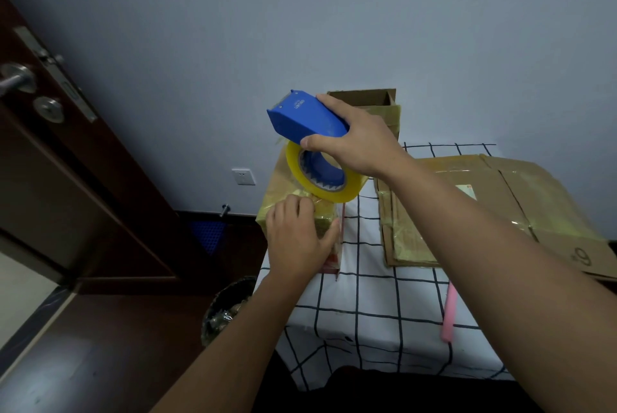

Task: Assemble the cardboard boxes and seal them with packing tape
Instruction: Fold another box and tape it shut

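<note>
The left hand (298, 239) presses flat-fingered on the taped small box (297, 212) at the table's left edge and should hold firm while the right hand (355, 142), gripping the blue "deli" tape dispenser (305, 119) just above, pulls taut; the flattened cardboard (547, 212) beside it reads "9".

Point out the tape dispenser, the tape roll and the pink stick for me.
tape dispenser (305, 119), head view, on its blue housing.
tape roll (325, 190), head view, on its yellow lower rim.
pink stick (449, 316), head view, on its middle, lying on the checked cloth.
</note>
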